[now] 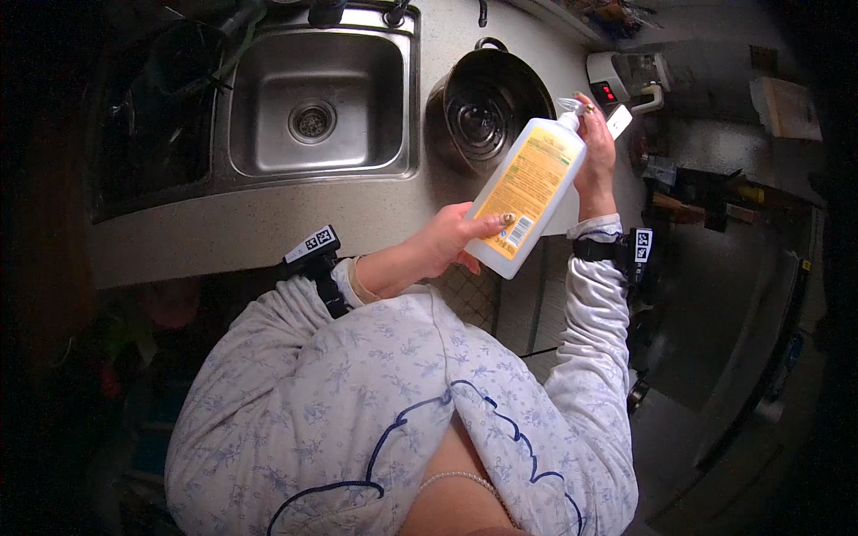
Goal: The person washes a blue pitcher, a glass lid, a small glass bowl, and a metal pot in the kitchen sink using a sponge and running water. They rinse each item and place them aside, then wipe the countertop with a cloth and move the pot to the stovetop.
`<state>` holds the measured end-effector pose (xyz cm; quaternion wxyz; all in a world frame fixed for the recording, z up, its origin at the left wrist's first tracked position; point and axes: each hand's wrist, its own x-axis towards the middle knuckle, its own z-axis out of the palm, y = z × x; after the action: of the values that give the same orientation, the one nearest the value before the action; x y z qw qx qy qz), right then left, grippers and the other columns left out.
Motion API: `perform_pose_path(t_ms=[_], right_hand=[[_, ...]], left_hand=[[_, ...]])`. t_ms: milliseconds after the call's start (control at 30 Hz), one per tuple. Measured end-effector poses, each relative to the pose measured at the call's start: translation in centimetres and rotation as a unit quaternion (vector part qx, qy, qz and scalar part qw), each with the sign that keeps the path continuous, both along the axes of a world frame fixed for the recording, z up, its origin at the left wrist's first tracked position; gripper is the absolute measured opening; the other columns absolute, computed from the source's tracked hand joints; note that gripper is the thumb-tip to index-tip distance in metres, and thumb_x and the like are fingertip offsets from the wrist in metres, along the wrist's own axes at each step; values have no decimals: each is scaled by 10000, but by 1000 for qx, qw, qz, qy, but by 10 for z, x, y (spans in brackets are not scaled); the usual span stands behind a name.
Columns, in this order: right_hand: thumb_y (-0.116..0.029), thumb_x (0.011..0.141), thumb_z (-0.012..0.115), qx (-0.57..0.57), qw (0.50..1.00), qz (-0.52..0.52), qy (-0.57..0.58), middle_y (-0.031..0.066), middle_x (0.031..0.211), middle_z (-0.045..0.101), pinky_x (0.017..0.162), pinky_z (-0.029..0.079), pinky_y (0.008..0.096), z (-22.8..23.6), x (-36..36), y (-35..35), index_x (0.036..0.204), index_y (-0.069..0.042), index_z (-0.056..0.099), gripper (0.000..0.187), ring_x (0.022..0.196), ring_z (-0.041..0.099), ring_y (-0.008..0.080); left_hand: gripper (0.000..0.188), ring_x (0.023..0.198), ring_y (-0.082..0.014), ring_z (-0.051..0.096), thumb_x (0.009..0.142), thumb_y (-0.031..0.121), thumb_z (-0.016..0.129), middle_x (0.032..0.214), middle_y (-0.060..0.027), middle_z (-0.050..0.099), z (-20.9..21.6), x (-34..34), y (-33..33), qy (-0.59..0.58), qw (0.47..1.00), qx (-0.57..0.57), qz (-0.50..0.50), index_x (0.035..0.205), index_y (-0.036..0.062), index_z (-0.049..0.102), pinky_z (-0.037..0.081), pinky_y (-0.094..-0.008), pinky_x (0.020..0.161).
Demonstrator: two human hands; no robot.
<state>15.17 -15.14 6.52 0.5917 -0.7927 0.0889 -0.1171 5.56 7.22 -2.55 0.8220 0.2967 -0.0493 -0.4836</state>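
Note:
A large white pump bottle (pixel 536 183) with a yellow label is held tilted, its top pointing up and to the right. My left hand (pixel 451 237) grips the lower end, thumb lying across the label and the other fingers behind it. At the top, my right hand (pixel 597 147) is closed around the pump head (pixel 572 107); the palm side of that hand is partly hidden by the bottle. Behind the bottle, a deep metal pot (pixel 469 116) stands on the counter, partly covered by it.
To the left lies a stainless steel sink (pixel 313 107) with a round drain, set in a pale counter (pixel 223 228). A dark second basin (pixel 152 116) is beyond it. A white appliance (pixel 617 76) with red lit digits stands at the back right. The counter's front edge runs before me.

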Motion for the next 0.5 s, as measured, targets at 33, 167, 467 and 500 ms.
perform_pose_path(t_ms=[33, 167, 467, 500], right_hand=[[-235, 940, 340, 3, 1000, 4, -1, 93, 1033, 562, 799, 476, 286, 1, 0, 0, 1157, -17, 513, 352, 911, 561, 152], [-242, 942, 335, 21, 999, -17, 29, 92, 1027, 565, 799, 473, 285, 6, -2, 4, 1148, -21, 514, 352, 909, 561, 149], [-247, 940, 333, 27, 999, -11, 24, 91, 1023, 567, 800, 474, 273, 6, -5, 11, 1157, -16, 505, 360, 912, 564, 151], [-246, 939, 334, 23, 999, -15, 23, 93, 1021, 567, 800, 475, 273, 7, -6, 12, 1157, -16, 505, 360, 911, 566, 153]], left_hand=[[414, 740, -127, 613, 819, 366, 601, 895, -68, 636, 0, 0, 0, 2, 1000, -5, -5, 1089, 58, 538, 468, -250, 471], [425, 702, -121, 618, 825, 358, 585, 883, -65, 630, 6, 4, 0, -1, 1000, 11, -3, 1115, 53, 528, 473, -238, 441], [384, 683, -107, 601, 835, 358, 585, 870, -43, 634, 6, 2, 1, 10, 1000, 14, -12, 1083, 67, 549, 462, -233, 461], [384, 685, -109, 602, 834, 359, 584, 876, -44, 634, 5, 2, 1, 9, 1000, 5, -13, 1082, 68, 550, 462, -232, 461]])
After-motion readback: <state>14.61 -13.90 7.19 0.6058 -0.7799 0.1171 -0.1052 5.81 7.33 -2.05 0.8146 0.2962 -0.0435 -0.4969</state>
